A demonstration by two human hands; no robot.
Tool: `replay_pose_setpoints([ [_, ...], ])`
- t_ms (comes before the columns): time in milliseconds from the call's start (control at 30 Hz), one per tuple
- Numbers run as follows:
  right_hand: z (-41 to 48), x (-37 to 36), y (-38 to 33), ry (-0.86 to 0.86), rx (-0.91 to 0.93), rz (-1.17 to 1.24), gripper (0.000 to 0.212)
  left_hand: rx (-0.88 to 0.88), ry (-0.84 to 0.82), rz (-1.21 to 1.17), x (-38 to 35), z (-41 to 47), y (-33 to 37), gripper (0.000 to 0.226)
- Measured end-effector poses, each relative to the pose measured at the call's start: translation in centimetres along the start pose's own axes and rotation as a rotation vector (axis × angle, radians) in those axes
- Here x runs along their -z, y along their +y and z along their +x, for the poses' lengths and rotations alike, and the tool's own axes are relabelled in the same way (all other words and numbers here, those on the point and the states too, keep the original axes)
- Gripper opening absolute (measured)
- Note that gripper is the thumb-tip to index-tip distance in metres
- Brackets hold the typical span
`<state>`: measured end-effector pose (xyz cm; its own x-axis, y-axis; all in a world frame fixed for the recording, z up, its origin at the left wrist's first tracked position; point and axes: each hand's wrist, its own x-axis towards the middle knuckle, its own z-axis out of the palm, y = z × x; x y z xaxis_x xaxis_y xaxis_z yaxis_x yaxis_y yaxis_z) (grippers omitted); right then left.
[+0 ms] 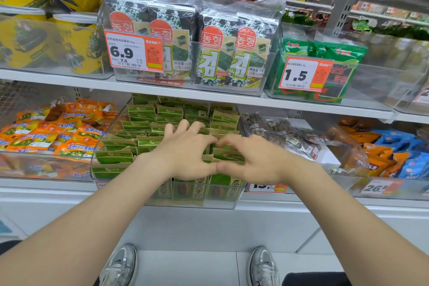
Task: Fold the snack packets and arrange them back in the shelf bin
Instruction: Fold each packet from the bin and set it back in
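A clear shelf bin (192, 203) on the lower shelf holds several green and tan snack packets (141, 125) standing in rows. Both hands are inside the bin over the front rows. My left hand (185, 153) has its fingers spread and curved over the packet tops. My right hand (253, 160) lies beside it, its fingers curved down onto a green packet (226, 154). The two thumbs touch at the tips near the front of the bin. Whether either hand grips a packet is hidden by the fingers.
An orange packet bin (46, 137) sits to the left, and a bin of brown wrapped snacks (285, 137) to the right. Seaweed packs (232, 53) fill the upper shelf above. Price tags (133, 52) hang on bin fronts. My shoes (120, 267) stand on the floor below.
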<state>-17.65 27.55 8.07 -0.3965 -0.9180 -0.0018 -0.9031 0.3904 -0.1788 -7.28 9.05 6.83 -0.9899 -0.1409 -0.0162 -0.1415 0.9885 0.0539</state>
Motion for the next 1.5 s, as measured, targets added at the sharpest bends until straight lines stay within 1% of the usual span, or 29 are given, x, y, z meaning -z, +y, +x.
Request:
replay_pose_setpoints([
  [33, 0.0, -0.3, 0.1, -0.042, -0.014, -0.090, 0.038, 0.004, 0.000, -0.003, 0.0, 0.0, 0.0, 0.081],
  [67, 0.1, -0.7, 0.2, -0.051, -0.026, -0.149, 0.030, 0.010, 0.006, -0.011, 0.1, 0.0, 0.0, 0.077],
  [133, 0.5, -1.5, 0.4, 0.001, -0.061, -0.231, 0.013, 0.014, 0.014, -0.031, 0.2, -0.1, 0.0, 0.074],
  [200, 0.9, -1.6, 0.3, 0.050, -0.067, -0.285, 0.016, 0.019, -0.010, -0.061, 0.4, -0.2, 0.1, 0.082],
  [267, 1.0, -1.1, -0.1, 0.024, -0.075, -0.292, 0.019, 0.028, -0.027, -0.105, 0.8, -0.2, 0.1, 0.087],
  [300, 1.0, -0.9, -0.3, -0.022, -0.090, -0.272, 0.016, 0.029, -0.023, -0.129, 0.9, -0.2, 0.1, 0.085],
  [333, 0.9, -0.8, -0.5, -0.079, -0.104, -0.240, 0.013, 0.028, -0.009, -0.159, 0.9, -0.2, 0.0, 0.078],
  [367, 0.6, -0.8, -0.8, -0.123, -0.110, -0.203, 0.017, 0.025, 0.017, -0.191, 0.7, -0.1, 0.0, 0.068],
  [400, 0.3, -0.7, -1.0, -0.126, -0.111, -0.156, 0.026, 0.023, 0.059, -0.215, 0.6, 0.1, 0.0, 0.058],
  [433, 0.2, -0.7, -1.1, -0.070, -0.113, -0.083, 0.034, 0.023, 0.115, -0.222, 0.3, 0.3, 0.1, 0.054],
  [467, 0.1, -0.5, -0.9, 0.042, -0.119, -0.002, 0.041, 0.027, 0.181, -0.212, 0.2, 0.5, 0.3, 0.048],
  [533, 0.2, -0.3, 0.3, 0.348, -0.152, 0.093, 0.045, 0.036, 0.308, -0.214, 0.1, 0.9, 0.9, 0.027],
  [567, 0.3, -0.2, 1.0, 0.475, -0.184, 0.100, 0.038, 0.044, 0.355, -0.247, 0.1, 1.1, 1.2, 0.017],
  [600, 0.4, -0.1, 1.6, 0.543, -0.228, 0.096, 0.026, 0.057, 0.387, -0.292, 0.1, 1.2, 1.5, 0.009],
  [633, 0.5, 0.0, 2.1, 0.551, -0.265, 0.099, 0.015, 0.072, 0.401, -0.334, 0.2, 1.3, 1.8, 0.004],
  [667, 0.6, -0.1, 2.4, 0.514, -0.291, 0.103, 0.012, 0.091, 0.401, -0.365, 0.2, 1.4, 2.0, 0.003],
  [733, 0.8, -0.4, 2.7, 0.399, -0.301, 0.113, 0.021, 0.131, 0.389, -0.387, 0.2, 1.8, 2.1, 0.007],
  [767, 1.0, -0.6, 2.8, 0.359, -0.300, 0.111, 0.020, 0.149, 0.378, -0.378, 0.3, 2.0, 2.2, 0.008],
  [800, 1.2, -0.7, 2.8, 0.335, -0.298, 0.098, 0.015, 0.165, 0.364, -0.359, 0.4, 2.1, 2.3, 0.011],
  [867, 1.6, -0.9, 3.1, 0.333, -0.295, 0.080, 0.003, 0.178, 0.338, -0.324, 0.3, 2.2, 2.5, 0.015],
  [933, 1.8, -1.2, 3.2, 0.379, -0.297, 0.111, 0.009, 0.169, 0.365, -0.340, 0.1, 2.3, 2.6, 0.017],
  [1000, 1.8, -1.0, 2.9, 0.501, -0.292, 0.207, 0.009, 0.111, 0.469, -0.486, 0.2, 2.2, 2.6, 0.013],
  [1067, 1.4, -0.2, 2.4, 0.695, -0.265, 0.374, 0.006, 0.036, 0.607, -0.721, 0.8, 2.0, 2.6, 0.010],
  [1133, 1.0, 0.9, 1.3, 0.850, -0.194, 0.625, 0.006, -0.022, 0.683, -0.907, 1.9, 1.4, 2.9, 0.011],
  [1167, 0.6, 1.5, 0.5, 0.885, -0.162, 0.767, 0.010, -0.055, 0.694, -1.002, 2.4, 0.9, 3.1, 0.014],
  [1267, -0.3, 2.5, -1.8, 0.906, -0.096, 1.095, 0.019, -0.120, 0.732, -1.278, 3.5, -0.6, 3.9, 0.019],
  [1333, -0.7, 2.9, -3.0, 0.913, -0.092, 1.239, 0.022, -0.113, 0.748, -1.373, 3.8, -1.5, 4.2, 0.019],
  [1400, -0.9, 3.2, -4.0, 0.921, -0.105, 1.310, 0.025, -0.097, 0.736, -1.465, 4.0, -2.1, 4.5, 0.020],
  [1500, -1.0, 3.5, -5.0, 0.917, -0.118, 1.351, 0.027, -0.080, 0.724, -1.553, 4.3, -2.6, 4.7, 0.021],
])
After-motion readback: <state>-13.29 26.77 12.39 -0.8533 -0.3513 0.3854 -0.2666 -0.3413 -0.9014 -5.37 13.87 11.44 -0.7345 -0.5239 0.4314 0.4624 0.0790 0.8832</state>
